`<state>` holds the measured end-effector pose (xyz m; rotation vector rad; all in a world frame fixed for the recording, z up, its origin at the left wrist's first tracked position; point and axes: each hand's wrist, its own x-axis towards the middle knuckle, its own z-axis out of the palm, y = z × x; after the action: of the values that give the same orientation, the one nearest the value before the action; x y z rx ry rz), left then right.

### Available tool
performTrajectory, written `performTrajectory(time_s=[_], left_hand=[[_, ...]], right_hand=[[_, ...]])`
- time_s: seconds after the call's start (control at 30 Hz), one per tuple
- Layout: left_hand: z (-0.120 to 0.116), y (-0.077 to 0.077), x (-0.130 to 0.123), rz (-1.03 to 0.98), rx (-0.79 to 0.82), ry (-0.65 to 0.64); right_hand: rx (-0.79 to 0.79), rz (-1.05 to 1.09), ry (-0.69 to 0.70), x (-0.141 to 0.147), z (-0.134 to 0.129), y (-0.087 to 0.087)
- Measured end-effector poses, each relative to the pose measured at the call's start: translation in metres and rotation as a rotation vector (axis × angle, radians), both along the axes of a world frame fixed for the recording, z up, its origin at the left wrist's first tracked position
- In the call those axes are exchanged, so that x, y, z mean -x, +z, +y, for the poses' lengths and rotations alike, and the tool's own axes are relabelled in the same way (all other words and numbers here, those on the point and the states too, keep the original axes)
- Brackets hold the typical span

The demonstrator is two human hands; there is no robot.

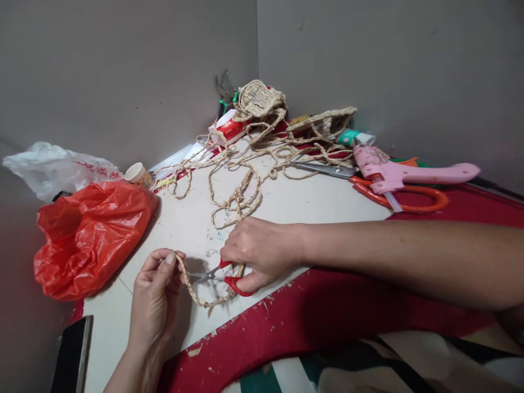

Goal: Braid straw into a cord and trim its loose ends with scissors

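My left hand [158, 286] pinches a braided straw cord [192, 292] near its upper bend, between thumb and fingers. From there the cord loops down and runs right, toward my other hand. My right hand [262, 248] is closed on small scissors with red handles [237, 286], thumb in one loop. Their blades are apart and point left at the cord, close to where my left hand holds it. Whether the blades touch the cord I cannot tell. More of the tan cord [237, 202] lies in loose loops on the white board behind my right hand.
A red plastic bag [98, 234] and a paper cup [139, 174] stand left. A phone [71, 355] lies at the front left. Farther back are a coiled straw piece [262, 101] and pruning shears [225, 90]. A pink glue gun [413, 173] rests over large orange-handled scissors [434, 202].
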<state>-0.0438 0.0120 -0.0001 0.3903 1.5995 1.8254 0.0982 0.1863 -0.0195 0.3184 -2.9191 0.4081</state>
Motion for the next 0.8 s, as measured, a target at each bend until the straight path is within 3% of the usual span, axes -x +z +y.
performTrajectory(time_s=[0.2, 0.53, 0.7, 0.8], left_hand=[[0.000, 0.000, -0.003, -0.017, 0.003, -0.006], [-0.001, -0.007, 0.000, -0.103, -0.014, -0.044], [-0.001, -0.008, 0.003, -0.177, -0.002, -0.051], [0.000, -0.009, 0.003, -0.202, 0.054, -0.125]], right_hand=[[-0.018, -0.011, -0.011, 0.000, -0.001, 0.000], [-0.025, 0.050, 0.092, 0.002, 0.004, -0.008], [-0.001, 0.121, -0.029, 0.004, 0.008, -0.013], [0.030, 0.131, -0.123, 0.006, 0.008, -0.011]])
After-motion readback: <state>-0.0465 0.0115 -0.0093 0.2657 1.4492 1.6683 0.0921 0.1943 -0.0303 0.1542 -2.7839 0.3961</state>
